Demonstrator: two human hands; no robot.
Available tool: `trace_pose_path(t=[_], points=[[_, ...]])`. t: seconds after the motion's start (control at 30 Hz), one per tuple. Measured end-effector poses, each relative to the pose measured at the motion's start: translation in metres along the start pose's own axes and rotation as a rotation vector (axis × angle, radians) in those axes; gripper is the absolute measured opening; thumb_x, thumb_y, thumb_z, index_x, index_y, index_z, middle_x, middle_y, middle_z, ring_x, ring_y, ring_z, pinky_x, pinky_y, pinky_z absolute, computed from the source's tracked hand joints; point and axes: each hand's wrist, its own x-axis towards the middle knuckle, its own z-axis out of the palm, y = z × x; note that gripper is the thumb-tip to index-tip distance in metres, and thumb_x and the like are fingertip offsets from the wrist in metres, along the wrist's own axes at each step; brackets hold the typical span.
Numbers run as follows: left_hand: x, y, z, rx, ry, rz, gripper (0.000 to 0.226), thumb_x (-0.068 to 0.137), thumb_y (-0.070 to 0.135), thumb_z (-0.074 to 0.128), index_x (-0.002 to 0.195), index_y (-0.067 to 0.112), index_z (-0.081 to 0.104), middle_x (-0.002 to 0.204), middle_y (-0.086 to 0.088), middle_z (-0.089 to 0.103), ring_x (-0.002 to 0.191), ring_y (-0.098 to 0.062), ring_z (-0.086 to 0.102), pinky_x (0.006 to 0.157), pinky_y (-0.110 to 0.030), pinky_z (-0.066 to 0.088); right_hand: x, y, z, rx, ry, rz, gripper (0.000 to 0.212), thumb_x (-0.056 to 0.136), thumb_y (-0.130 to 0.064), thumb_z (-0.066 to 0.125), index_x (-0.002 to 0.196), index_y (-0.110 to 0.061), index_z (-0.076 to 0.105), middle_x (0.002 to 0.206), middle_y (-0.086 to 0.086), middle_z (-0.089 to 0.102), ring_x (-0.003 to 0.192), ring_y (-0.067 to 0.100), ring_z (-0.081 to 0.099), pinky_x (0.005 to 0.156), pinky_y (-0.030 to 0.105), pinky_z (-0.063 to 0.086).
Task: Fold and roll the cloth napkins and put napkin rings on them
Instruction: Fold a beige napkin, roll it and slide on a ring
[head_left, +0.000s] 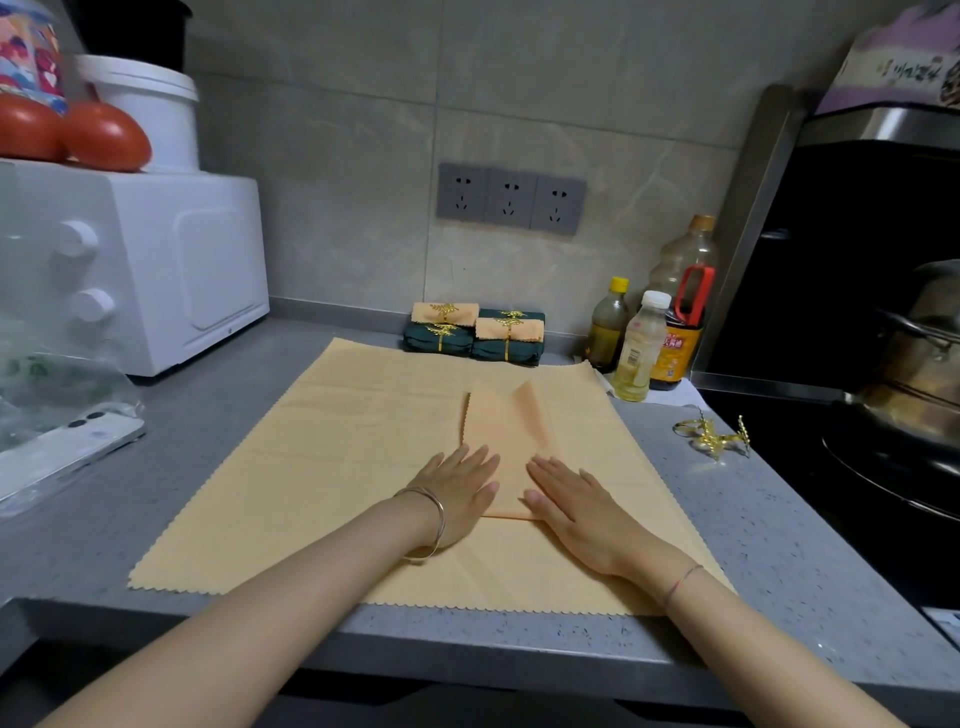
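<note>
A large peach cloth napkin (332, 457) with zigzag edges lies spread flat on the grey counter (769, 545). On top of it sits a smaller folded peach napkin (506, 431). My left hand (460, 491) lies flat with straight fingers at the folded piece's left edge. My right hand (576, 509) presses flat on its lower right corner. Rolled green and peach napkins (475, 338) with gold rings are stacked against the back wall. A loose gold napkin ring (714, 436) lies on the counter to the right.
A white microwave (171, 275) stands at the left with tomatoes and a white tub on top. A phone (67, 452) and a plastic bag lie at the left. Three bottles (649, 338) stand at the back right. A black stove with a steel pot (914, 374) fills the right.
</note>
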Motion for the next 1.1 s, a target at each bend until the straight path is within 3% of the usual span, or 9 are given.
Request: trace_pose_path(t=[0.17, 0.3, 0.43, 0.5, 0.67, 0.8, 0.9, 0.97, 1.1], points=[[0.001, -0.004, 0.000, -0.054, -0.015, 0.031, 0.052, 0.103, 0.036, 0.011, 0.151, 0.023, -0.001, 0.159, 0.005, -0.008, 0.146, -0.014, -0.009, 0.119, -0.033, -0.002, -0.014, 0.008, -0.011, -0.141, -0.067, 0.001, 0.090, 0.080, -0.072, 0.007, 0.152, -0.019, 0.004, 0.159, -0.007, 0.000, 0.145, 0.005, -0.003, 0.113, 0.021, -0.008], [0.000, -0.005, 0.001, -0.122, -0.016, 0.022, 0.063, 0.096, 0.057, 0.013, 0.151, 0.028, 0.001, 0.159, 0.009, -0.008, 0.145, -0.011, -0.009, 0.119, -0.033, -0.003, -0.012, 0.003, -0.020, -0.268, -0.077, -0.032, 0.077, 0.092, -0.061, 0.030, 0.152, -0.015, 0.012, 0.159, 0.001, 0.008, 0.146, 0.013, 0.008, 0.115, 0.023, -0.003], [-0.005, -0.007, -0.005, -0.164, -0.054, 0.028, 0.084, 0.085, 0.075, 0.027, 0.151, 0.029, 0.002, 0.158, 0.012, -0.007, 0.145, -0.010, -0.008, 0.119, -0.035, 0.001, -0.003, -0.006, -0.030, -0.348, -0.043, -0.024, 0.062, 0.085, -0.047, 0.041, 0.136, -0.012, 0.043, 0.141, 0.009, 0.046, 0.121, 0.027, 0.046, 0.105, 0.035, 0.034], [-0.008, -0.008, -0.010, -0.166, -0.060, 0.037, 0.089, 0.082, 0.075, 0.036, 0.151, 0.029, 0.003, 0.158, 0.013, -0.005, 0.146, -0.010, -0.006, 0.119, -0.034, 0.003, -0.003, -0.006, -0.030, -0.370, 0.043, -0.053, 0.044, 0.090, -0.033, 0.046, 0.130, -0.015, 0.051, 0.132, 0.006, 0.055, 0.114, 0.026, 0.052, 0.097, 0.036, 0.040], [-0.024, -0.009, -0.019, -0.115, 0.018, 0.137, 0.068, 0.095, 0.034, 0.046, 0.151, 0.029, 0.007, 0.158, 0.009, 0.006, 0.146, -0.012, 0.004, 0.119, -0.029, 0.006, -0.026, 0.012, -0.031, -0.317, 0.217, -0.207, 0.041, 0.093, -0.022, 0.044, 0.133, -0.024, 0.054, 0.133, -0.004, 0.058, 0.120, 0.017, 0.054, 0.100, 0.027, 0.040], [-0.041, -0.007, -0.022, 0.043, 0.033, 0.237, 0.066, 0.094, 0.006, 0.032, 0.151, 0.027, 0.006, 0.159, 0.007, 0.004, 0.146, -0.011, 0.001, 0.118, -0.025, 0.001, -0.058, 0.019, -0.030, -0.351, 0.240, -0.454, 0.048, 0.076, -0.029, 0.056, 0.124, -0.022, 0.063, 0.124, -0.008, 0.064, 0.114, 0.010, 0.060, 0.094, 0.027, 0.050], [-0.045, -0.003, -0.018, 0.069, -0.042, 0.290, 0.060, 0.098, 0.011, 0.028, 0.151, 0.025, 0.004, 0.159, 0.006, 0.000, 0.146, -0.010, -0.001, 0.118, -0.023, 0.003, -0.061, 0.025, -0.029, -0.374, 0.089, -0.449, 0.069, 0.079, -0.048, 0.051, 0.144, -0.031, 0.037, 0.151, -0.014, 0.033, 0.139, 0.003, 0.026, 0.116, 0.027, 0.020], [-0.044, -0.004, -0.015, 0.059, -0.071, 0.303, 0.060, 0.098, 0.011, 0.026, 0.150, 0.028, 0.002, 0.159, 0.007, -0.002, 0.146, -0.009, -0.004, 0.118, -0.025, 0.006, -0.056, 0.029, -0.029, -0.377, 0.031, -0.406, 0.079, 0.082, -0.062, 0.041, 0.151, -0.034, 0.013, 0.157, -0.017, 0.004, 0.144, 0.000, -0.002, 0.116, 0.022, -0.006], [-0.040, -0.008, -0.013, 0.033, -0.077, 0.319, 0.059, 0.099, 0.012, 0.027, 0.150, 0.031, 0.003, 0.158, 0.009, -0.003, 0.145, -0.008, -0.004, 0.118, -0.024, 0.005, -0.050, 0.034, -0.024, -0.370, 0.011, -0.310, 0.079, 0.084, -0.062, 0.041, 0.151, -0.031, 0.012, 0.157, -0.015, 0.007, 0.144, 0.002, 0.006, 0.113, 0.017, -0.010]])
